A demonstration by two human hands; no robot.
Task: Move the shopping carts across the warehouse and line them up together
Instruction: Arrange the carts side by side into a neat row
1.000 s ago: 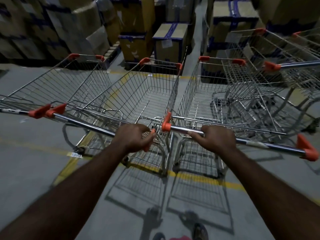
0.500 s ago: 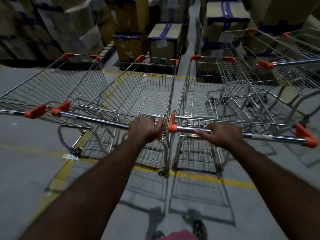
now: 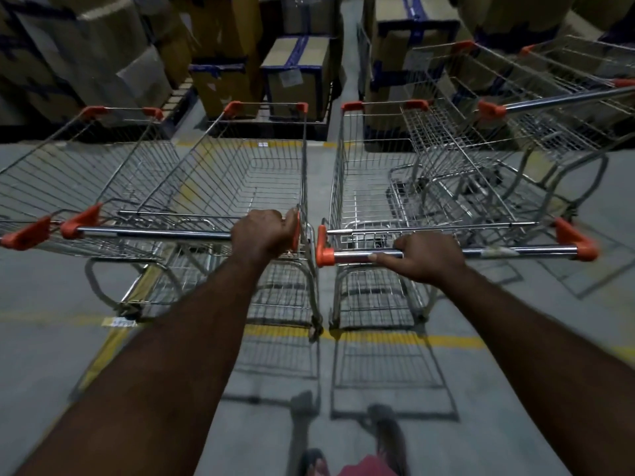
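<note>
Two wire shopping carts with orange handle ends stand side by side in front of me. My left hand (image 3: pixel 263 233) grips the right end of the left cart's handle bar (image 3: pixel 154 233). My right hand (image 3: pixel 424 257) grips the handle bar (image 3: pixel 515 250) of the right cart (image 3: pixel 364 187), near its left end. The left cart's basket (image 3: pixel 240 173) is empty. A third cart (image 3: pixel 79 173) sits close on the far left, its handle end beside the left cart's. More carts (image 3: pixel 515 125) stand at an angle at the right.
Stacked cardboard boxes (image 3: pixel 295 70) on pallets line the back, just past the carts' fronts, with a narrow aisle (image 3: pixel 350 63) between stacks. Yellow floor lines (image 3: pixel 395 340) run under the carts. My feet (image 3: pixel 388 438) show at the bottom edge.
Both carts have rolled forward toward the boxes and straightened; their handles now sit level with each other and close to parallel. My hands keep their grips.
</note>
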